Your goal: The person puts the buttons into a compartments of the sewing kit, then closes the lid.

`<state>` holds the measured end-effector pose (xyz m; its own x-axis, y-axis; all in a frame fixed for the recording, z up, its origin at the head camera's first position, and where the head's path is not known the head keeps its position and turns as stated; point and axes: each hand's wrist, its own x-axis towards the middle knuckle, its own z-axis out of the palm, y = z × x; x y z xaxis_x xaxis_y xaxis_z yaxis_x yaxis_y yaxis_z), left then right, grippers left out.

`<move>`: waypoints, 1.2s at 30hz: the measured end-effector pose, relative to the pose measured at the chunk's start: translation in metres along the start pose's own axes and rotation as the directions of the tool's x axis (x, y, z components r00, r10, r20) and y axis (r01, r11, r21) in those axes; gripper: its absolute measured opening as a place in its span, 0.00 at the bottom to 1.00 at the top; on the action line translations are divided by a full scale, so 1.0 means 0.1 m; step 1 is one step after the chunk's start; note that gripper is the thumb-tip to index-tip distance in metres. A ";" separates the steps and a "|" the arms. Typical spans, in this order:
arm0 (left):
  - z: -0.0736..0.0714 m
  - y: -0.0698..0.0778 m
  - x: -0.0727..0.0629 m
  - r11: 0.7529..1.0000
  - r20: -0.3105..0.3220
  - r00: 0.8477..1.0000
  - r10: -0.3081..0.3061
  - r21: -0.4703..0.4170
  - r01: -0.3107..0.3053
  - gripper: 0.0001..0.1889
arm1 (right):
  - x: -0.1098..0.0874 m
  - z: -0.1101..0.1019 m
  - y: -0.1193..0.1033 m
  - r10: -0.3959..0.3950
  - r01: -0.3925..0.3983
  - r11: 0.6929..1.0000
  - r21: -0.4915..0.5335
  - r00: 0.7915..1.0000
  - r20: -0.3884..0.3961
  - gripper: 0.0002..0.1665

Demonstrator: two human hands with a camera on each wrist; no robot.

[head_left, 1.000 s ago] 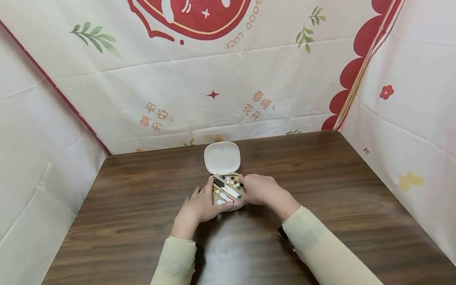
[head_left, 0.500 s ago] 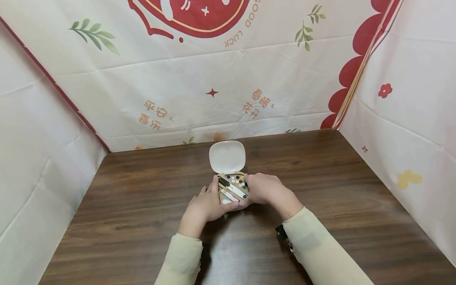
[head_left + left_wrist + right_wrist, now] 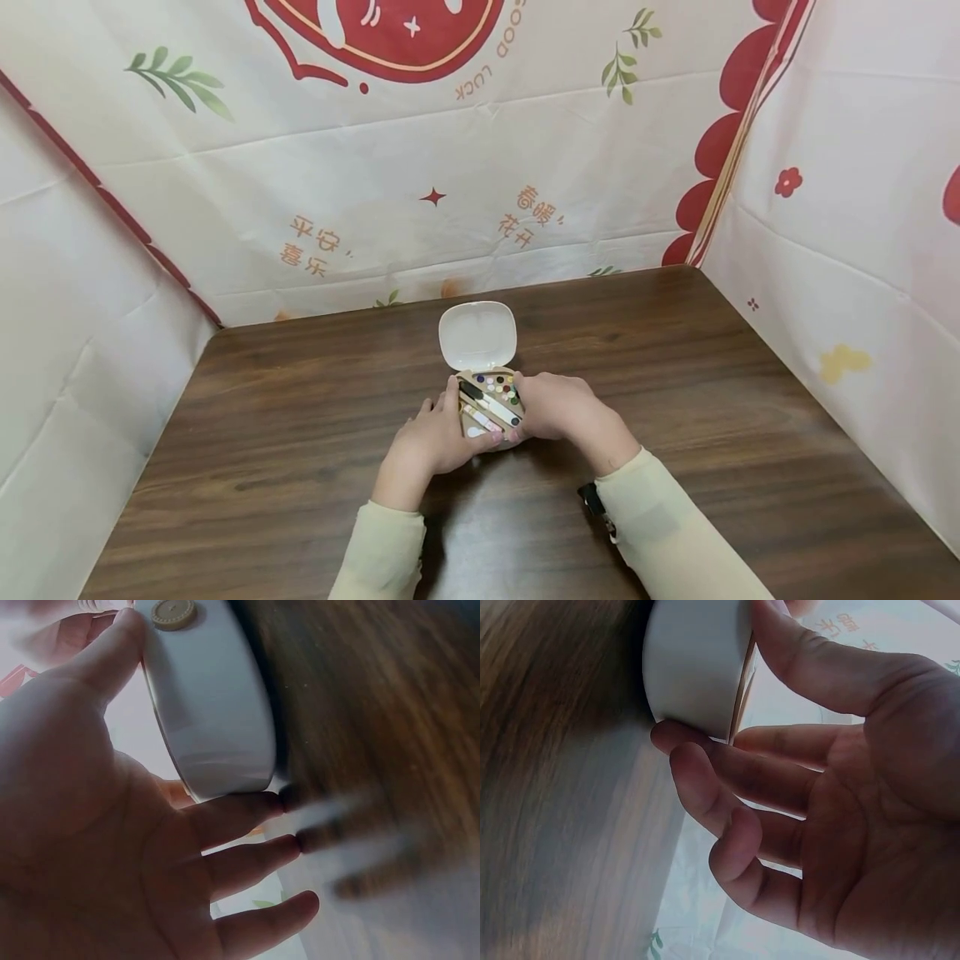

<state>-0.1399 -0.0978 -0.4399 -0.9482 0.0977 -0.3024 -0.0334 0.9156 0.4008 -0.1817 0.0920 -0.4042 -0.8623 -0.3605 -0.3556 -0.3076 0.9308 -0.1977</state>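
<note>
A small white sewing kit (image 3: 491,408) lies open on the table, its white lid (image 3: 477,336) tilted back. Its beige insert holds coloured round pieces like buttons or pin heads, a black-and-white slender tool, and a pale striped strip. My left hand (image 3: 431,437) holds the left side, thumb at the front edge; in the left wrist view a finger touches the case wall (image 3: 214,697) near a beige button-shaped catch (image 3: 174,613). My right hand (image 3: 558,408) grips the right side, with curled fingers against the wall in the right wrist view. Its fingertips are partly hidden in the head view.
The brown wood-grain table (image 3: 300,400) extends on both sides of the kit. A white printed cloth (image 3: 390,150) stands behind it, with more cloth at left and right. A black wrist strap (image 3: 591,500) shows below the right sleeve.
The head view shifts slightly. Both hands stay on the sewing kit, and its lid stays raised; I see no clear change in the grip.
</note>
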 end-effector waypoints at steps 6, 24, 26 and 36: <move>-0.05 0.04 -0.06 1.000 0.009 1.000 -0.012 0.023 0.012 0.63 | -0.02 0.02 -0.01 -0.007 0.007 1.000 0.010 1.000 -0.014 0.48; 0.00 0.01 -0.05 1.000 -0.018 1.000 0.007 0.027 -0.006 0.65 | -0.07 0.07 0.05 0.024 -0.021 0.996 0.090 0.999 -0.028 0.58; 0.00 0.02 -0.05 1.000 -0.011 1.000 -0.002 0.026 0.003 0.64 | -0.08 0.06 0.06 0.024 -0.021 0.995 0.099 0.999 -0.026 0.58; 0.04 0.01 -0.01 0.999 -0.023 1.000 -0.001 0.049 0.002 0.67 | -0.09 0.07 0.06 0.014 -0.011 0.992 0.122 0.999 -0.029 0.57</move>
<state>-0.1375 -0.0956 -0.4430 -0.9553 0.0875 -0.2825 -0.0200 0.9339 0.3569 -0.1731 0.1007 -0.4084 -0.8778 -0.3452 -0.3320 -0.2470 0.9202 -0.3037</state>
